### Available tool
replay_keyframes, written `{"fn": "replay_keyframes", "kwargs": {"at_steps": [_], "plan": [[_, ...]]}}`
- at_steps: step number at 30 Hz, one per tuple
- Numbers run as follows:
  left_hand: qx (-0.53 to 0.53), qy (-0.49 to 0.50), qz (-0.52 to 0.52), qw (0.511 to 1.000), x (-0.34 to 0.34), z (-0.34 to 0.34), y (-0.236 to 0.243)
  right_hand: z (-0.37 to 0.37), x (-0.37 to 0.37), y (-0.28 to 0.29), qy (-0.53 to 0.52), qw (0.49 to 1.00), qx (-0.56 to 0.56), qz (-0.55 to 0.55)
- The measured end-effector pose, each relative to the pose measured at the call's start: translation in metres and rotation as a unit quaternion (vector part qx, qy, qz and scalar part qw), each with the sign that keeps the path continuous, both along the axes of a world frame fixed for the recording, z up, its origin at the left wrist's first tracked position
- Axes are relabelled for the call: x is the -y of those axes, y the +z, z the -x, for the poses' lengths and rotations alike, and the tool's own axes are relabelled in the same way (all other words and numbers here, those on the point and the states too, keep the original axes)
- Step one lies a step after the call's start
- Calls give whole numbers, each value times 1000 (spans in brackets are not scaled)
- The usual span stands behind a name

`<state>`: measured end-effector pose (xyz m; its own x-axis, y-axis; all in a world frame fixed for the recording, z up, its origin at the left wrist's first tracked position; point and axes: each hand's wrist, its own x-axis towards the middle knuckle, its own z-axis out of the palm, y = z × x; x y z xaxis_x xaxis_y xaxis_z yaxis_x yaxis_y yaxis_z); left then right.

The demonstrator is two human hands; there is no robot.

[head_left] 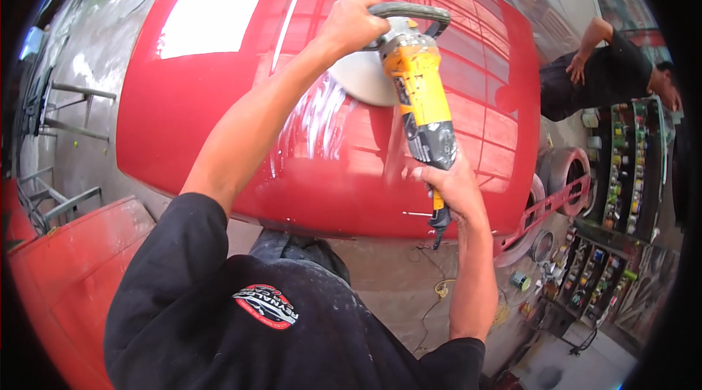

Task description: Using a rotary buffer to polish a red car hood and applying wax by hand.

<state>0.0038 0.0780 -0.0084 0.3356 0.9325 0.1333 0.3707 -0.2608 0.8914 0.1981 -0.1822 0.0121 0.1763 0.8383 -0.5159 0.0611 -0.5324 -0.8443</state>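
Observation:
A yellow and black rotary polisher (420, 90) lies across the middle of a glossy red car panel (219, 112). Its pale round pad (362, 79) rests on the paint, or very near it. My left hand (353, 26) is closed round the left side of the black loop handle (417, 9) at the far end. Nearer to me, my right hand (453, 189) grips the rear of the polisher's body, where the cord comes out. White streaks of compound (318, 119) mark the paint left of the pad. The roof is mirrored in the red surface.
Shelves with several bottles and cans (629, 170) stand at the right, near wheels (567, 178). Another person in dark clothes (603, 72) is at the far right. Metal stands (77, 108) and a red panel (80, 258) are at left. A cord (439, 291) trails on the floor.

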Motion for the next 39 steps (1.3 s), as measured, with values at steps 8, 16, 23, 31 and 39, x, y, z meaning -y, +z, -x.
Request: {"fn": "replay_keyframes", "kwargs": {"at_steps": [8, 16, 23, 31, 39], "plan": [[11, -10, 58, 998, 32, 21, -8, 15, 19, -9, -11, 1000, 11, 25], [0, -3, 64, 998, 59, 29, -12, 19, 47, -18, -4, 1000, 8, 20], [1, -28, 94, 995, 87, 34, 0, 22, 80, -14, 2, 1000, 12, 29], [-1, -34, 102, 994, 79, 35, 13, 28, 68, 12, -7, 998, 2, 61], [1, -15, 78, 997, 56, 22, 8, 18, 46, 16, -18, 996, -17, 91]]}}
